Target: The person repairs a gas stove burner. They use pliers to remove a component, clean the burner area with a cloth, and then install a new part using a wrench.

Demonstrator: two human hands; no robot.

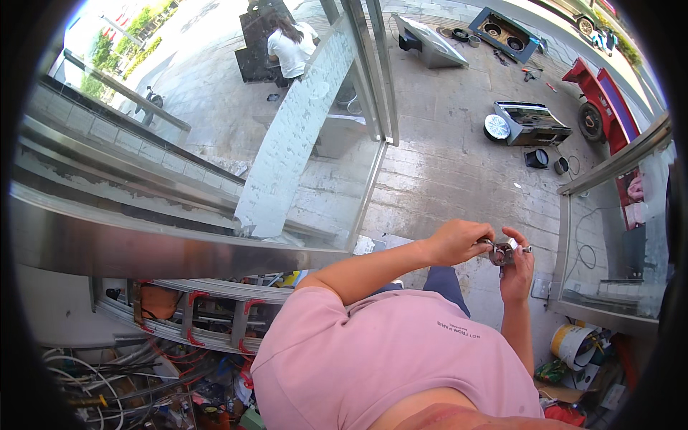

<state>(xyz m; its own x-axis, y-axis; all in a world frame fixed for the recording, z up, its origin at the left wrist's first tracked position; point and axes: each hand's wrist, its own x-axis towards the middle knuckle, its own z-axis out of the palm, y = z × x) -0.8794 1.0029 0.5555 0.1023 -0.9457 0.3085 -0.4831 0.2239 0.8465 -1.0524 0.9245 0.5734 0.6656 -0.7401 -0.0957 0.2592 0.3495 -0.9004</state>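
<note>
In front of my body I hold up a small grey metal valve-like part [504, 252] with a short spout sticking out on its right side. My right hand [517, 278] grips it from the right and below, fingers curled round it. Coming in from the left, my left hand [460, 242] has its thumb and fingers pinched together against the near-left side of the part. Something thin and dark shows at those fingertips, too small to name. My fingers hide some of the part.
A glass door [308, 158] stands at my left, a glass panel [609, 222] at right. Outside lie a range hood [433, 44], a gas stove [505, 34], an opened appliance [532, 123] and a red cart [602, 100]. A person [290, 46] is beyond the glass. A ladder [190, 315] and cables [93, 383] lie lower left.
</note>
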